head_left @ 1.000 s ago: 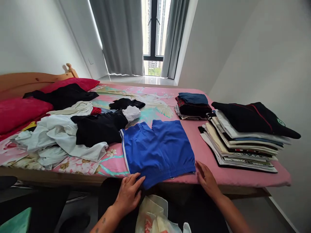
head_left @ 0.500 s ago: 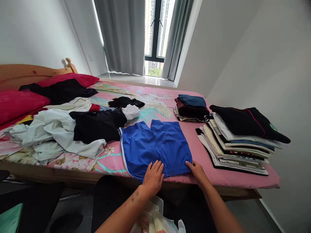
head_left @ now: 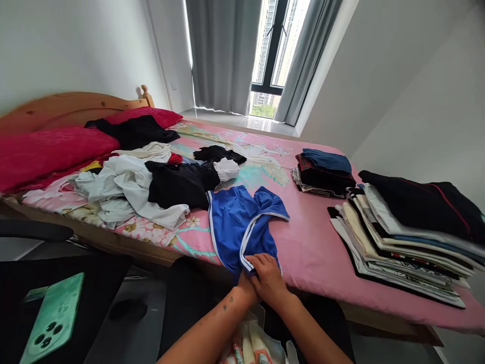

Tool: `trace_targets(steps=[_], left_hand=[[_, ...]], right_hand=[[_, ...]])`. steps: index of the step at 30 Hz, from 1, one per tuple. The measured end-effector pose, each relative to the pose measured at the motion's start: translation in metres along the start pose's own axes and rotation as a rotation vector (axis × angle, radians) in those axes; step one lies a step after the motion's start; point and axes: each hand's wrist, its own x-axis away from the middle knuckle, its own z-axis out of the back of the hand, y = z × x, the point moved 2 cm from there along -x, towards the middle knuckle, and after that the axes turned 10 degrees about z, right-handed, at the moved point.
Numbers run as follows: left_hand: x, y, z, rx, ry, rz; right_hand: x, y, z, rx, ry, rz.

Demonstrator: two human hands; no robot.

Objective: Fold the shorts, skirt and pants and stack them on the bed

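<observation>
Lying newly half folded, blue shorts (head_left: 229, 217), right grip (head_left: 268, 279) pinching them, left grip (head_left: 245, 288) unclear

Bedrm: bed (head_left: 310, 242) w/ headbd (head_left: 56, 114), pillows (head_left: 53, 154).

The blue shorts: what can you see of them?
The blue shorts of smooth, thin-looking cloth, with white-striped sides, lie wrinkled at the near edge of the pink sheet. One side is partly folded over, its stripe crossing the middle. The right hand holds that striped edge; the left hand is partly hidden beneath the right.
</observation>
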Motion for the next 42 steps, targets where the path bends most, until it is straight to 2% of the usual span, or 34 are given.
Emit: trace_targets(steps=[3, 5, 8, 10, 11, 14, 15, 16, 17, 19, 21, 25, 31, 35, 37, 42], left_hand=[[0.002, 0.001, -0.003, -0.003, -0.023, -0.021], [0.010, 0.004, 0.004, 0.007, -0.035, -0.049], [0.038, 0.010, 0.021, 0.070, -0.034, -0.132], [0.060, 0.005, 0.031, 0.181, 0.002, -0.094], [0.068, -0.001, 0.034, 0.263, 0.048, 0.006], [0.077, -0.031, 0.031, 0.592, 0.218, 0.532], [0.074, -0.040, 0.027, 0.731, 0.252, 0.665], [0.069, -0.047, 0.023, 0.877, 0.260, 0.739], [0.063, -0.052, 0.020, 1.014, 0.248, 0.753], [0.052, -0.056, 0.017, 1.200, 0.195, 0.699], [0.047, -0.051, 0.019, 1.215, 0.132, 0.658], [0.051, -0.032, 0.033, 1.055, 0.070, 0.609], [0.041, -0.008, 0.066, 0.778, 0.107, 0.454], [0.032, 0.001, 0.080, 0.693, 0.103, 0.351], [0.031, 0.002, 0.083, 0.671, 0.116, 0.327], [0.031, 0.001, 0.088, 0.554, 0.125, 0.228]], right_hand=[[0.008, 0.003, -0.007, 0.018, 0.000, -0.007], [0.011, 0.009, -0.005, -0.002, 0.000, 0.010], [0.013, 0.017, -0.002, -0.033, 0.036, 0.023], [0.015, 0.019, -0.005, -0.033, 0.073, 0.017], [0.016, 0.019, -0.008, -0.024, 0.085, 0.014], [0.019, 0.015, -0.020, 0.025, 0.091, 0.003], [0.020, 0.013, -0.023, 0.041, 0.094, -0.002], [0.021, 0.012, -0.025, 0.053, 0.099, -0.006], [0.021, 0.011, -0.026, 0.061, 0.104, -0.007], [0.022, 0.010, -0.026, 0.065, 0.105, 0.001], [0.023, 0.009, -0.024, 0.067, 0.103, 0.019], [0.023, 0.007, -0.020, 0.059, 0.144, 0.051], [0.017, 0.001, -0.015, 0.053, 0.215, 0.055], [0.010, -0.004, -0.009, 0.068, 0.247, 0.041], [0.008, -0.008, -0.005, 0.072, 0.228, 0.046], [0.008, -0.019, 0.004, 0.040, 0.077, 0.108]])
